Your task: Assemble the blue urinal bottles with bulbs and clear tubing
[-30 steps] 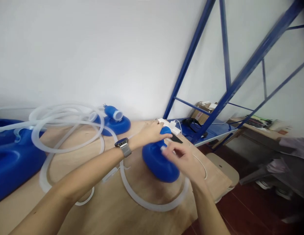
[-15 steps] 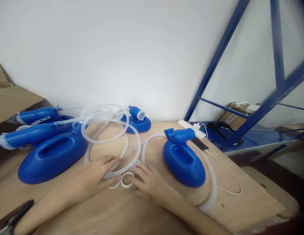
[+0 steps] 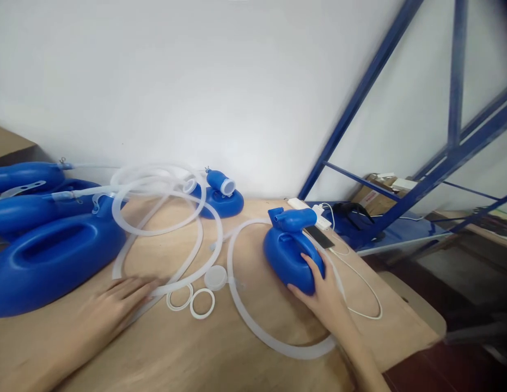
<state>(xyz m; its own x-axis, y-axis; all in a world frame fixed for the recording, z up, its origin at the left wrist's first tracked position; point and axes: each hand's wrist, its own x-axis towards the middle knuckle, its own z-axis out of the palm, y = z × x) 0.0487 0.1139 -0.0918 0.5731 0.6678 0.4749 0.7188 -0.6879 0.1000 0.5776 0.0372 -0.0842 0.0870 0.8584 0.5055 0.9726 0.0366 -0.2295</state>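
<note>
My right hand point(image 3: 322, 294) is closed round the near end of a blue urinal bottle point(image 3: 273, 253), thumb on one side and fingers over the other. On top of that bottle lies a blue funnel-shaped mouthpiece point(image 3: 296, 220). My left hand point(image 3: 118, 302) lies flat on the table, fingers stretched out across the clear plastic tube point(image 3: 210, 272). Between my hands are two white rings, a left ring point(image 3: 179, 309) and a right ring point(image 3: 202, 316), with a round translucent cap point(image 3: 215, 277) just behind them.
Several blue urinal bottles point(image 3: 57, 256) crowd the left, with another bottle point(image 3: 224, 206) by the wall. A phone point(image 3: 318, 237), a power strip point(image 3: 298, 204) and a white cable point(image 3: 376, 296) lie at the right. Beyond stands a blue metal frame point(image 3: 359, 98).
My right hand has moved right from the rings and taken hold of the bottle. My left hand has drawn away to the left. The rings and cap show fully; the view has shifted right.
</note>
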